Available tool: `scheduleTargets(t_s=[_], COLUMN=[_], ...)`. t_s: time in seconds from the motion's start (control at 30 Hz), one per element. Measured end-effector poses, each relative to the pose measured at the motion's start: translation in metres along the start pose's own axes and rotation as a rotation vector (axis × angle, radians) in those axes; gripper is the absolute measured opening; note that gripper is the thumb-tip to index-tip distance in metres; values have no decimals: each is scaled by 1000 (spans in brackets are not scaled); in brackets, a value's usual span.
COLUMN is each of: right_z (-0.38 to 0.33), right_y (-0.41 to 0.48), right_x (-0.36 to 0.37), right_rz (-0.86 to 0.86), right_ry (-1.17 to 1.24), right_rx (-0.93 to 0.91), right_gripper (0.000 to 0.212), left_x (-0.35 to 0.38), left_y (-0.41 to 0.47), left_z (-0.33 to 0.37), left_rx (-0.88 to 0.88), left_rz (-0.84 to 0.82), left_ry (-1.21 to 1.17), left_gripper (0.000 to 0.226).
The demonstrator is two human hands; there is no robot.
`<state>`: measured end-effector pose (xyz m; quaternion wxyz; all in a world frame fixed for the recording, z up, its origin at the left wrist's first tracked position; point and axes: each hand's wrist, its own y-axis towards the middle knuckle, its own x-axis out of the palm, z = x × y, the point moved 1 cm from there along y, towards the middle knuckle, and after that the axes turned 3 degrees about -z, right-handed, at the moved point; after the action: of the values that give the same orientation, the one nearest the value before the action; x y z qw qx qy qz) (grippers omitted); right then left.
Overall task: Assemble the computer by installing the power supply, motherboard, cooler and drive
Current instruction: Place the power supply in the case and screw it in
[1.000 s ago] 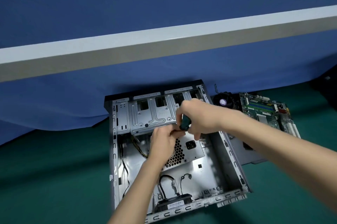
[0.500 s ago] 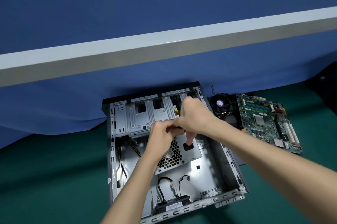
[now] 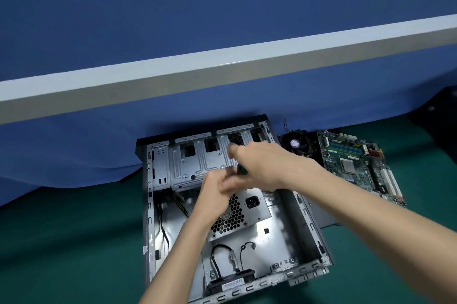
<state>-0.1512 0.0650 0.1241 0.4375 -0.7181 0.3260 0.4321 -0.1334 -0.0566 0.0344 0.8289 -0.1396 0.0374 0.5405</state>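
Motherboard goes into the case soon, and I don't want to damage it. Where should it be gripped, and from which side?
Probably best to take the motherboard by its bare long edges, from above and from its right, open side. It lies flat, components up, so its face offers no safe hold; the cooler and the case crowd its left.

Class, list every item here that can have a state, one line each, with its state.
Computer case, lying flat, side open.
Power supply, inside the case, socket face up.
Motherboard, outside the case, on the green mat.
Cooler, outside the case, fan up.
Right hand, grips a green-handled tool.
Left hand, fingers curled above the power supply; grip blurred.
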Motion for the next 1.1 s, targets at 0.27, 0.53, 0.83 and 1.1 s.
scheduleTargets(t_s=[0.27, 0.53, 0.83, 1.1], right_z=[-17, -9, 67, 212], right_y=[8, 1, -27, -93], right_x=[3, -6, -5, 49], right_rz=[118, 77, 628, 966], right_ry=[37, 185, 1050, 1511], right_rx=[110, -45, 273, 605], right_gripper=[44, 27, 16, 12], left_x=[-7, -20, -5, 58], left_y=[-1, 2, 3, 6], left_z=[10, 10, -16, -34], left_rx=[36, -5, -128, 22], left_rz=[104, -65, 132, 133], left_ry=[-30, -126, 203, 865], left_gripper=[27, 48, 33, 35])
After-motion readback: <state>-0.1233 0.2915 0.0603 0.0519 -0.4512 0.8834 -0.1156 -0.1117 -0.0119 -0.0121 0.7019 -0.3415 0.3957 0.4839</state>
